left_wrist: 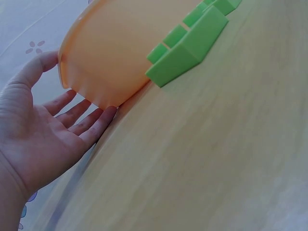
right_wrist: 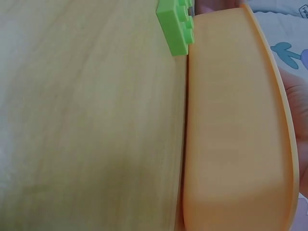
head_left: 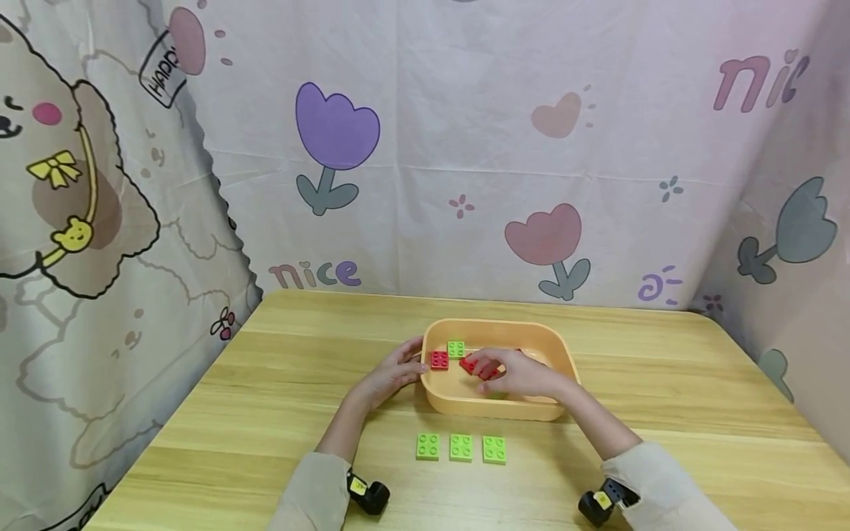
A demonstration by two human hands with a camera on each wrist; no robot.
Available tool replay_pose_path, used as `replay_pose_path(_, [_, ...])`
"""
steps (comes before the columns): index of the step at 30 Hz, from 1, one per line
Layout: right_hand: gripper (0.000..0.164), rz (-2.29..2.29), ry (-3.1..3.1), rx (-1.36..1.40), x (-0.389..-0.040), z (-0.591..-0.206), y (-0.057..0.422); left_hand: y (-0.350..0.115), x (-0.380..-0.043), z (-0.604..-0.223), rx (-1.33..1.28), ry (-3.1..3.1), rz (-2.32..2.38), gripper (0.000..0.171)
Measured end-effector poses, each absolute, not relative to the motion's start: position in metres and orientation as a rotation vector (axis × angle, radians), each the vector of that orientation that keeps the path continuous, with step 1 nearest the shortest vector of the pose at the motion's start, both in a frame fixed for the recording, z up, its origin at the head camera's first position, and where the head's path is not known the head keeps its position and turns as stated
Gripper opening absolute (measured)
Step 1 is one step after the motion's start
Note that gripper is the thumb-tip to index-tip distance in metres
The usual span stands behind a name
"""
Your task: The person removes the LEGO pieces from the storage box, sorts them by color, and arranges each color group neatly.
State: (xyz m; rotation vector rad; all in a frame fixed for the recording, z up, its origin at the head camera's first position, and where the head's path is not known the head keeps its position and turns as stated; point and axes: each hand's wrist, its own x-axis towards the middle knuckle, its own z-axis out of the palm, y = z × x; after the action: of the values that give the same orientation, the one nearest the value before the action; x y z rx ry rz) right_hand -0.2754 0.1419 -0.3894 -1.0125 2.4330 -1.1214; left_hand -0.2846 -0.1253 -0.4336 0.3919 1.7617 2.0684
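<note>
My left hand (head_left: pixel 397 369) rests against the left end of an orange plastic bin (head_left: pixel 494 407). In the left wrist view, its thumb touches the rim and its fairly straight fingers (left_wrist: pixel 98 126) touch the outer wall. My right hand (head_left: pixel 521 375) reaches into the bin with bent fingers over red toy building bricks (head_left: pixel 468 366); whether it pinches one is hidden. A red brick (head_left: pixel 439 360) and a green brick (head_left: pixel 456 349) lie at the bin's left end. Three green bricks (head_left: pixel 461 448) stand in a row before the bin. In the right wrist view the bin wall (right_wrist: pixel 236 120) hides the fingertips.
The light wooden table (head_left: pixel 279 413) carries the bin and bricks. Behind it hangs a printed cloth (head_left: pixel 438 243), with more cloth at both sides. A small black camera sits on the left wrist (head_left: pixel 368 495) and another on the right (head_left: pixel 600 503).
</note>
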Motion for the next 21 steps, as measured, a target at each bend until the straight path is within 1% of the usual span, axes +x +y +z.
replay_pose_path(7, [0.036, -1.135, 2.487, -0.962, -0.274, -0.388, 0.154, -0.124, -0.284, -0.434, 0.391, 1.78, 2.054, 0.07])
replay_pose_path(15, [0.026, -1.059, 2.481, -1.02, -0.283, -0.389, 0.173, -0.125, -0.285, -0.435, 0.372, 1.797, 2.051, 0.069])
replay_pose_path(21, [0.029, -1.02, 2.418, -0.976, -0.284, -0.392, 0.177, -0.126, -0.285, -0.434, 0.403, 1.789, 2.047, 0.07])
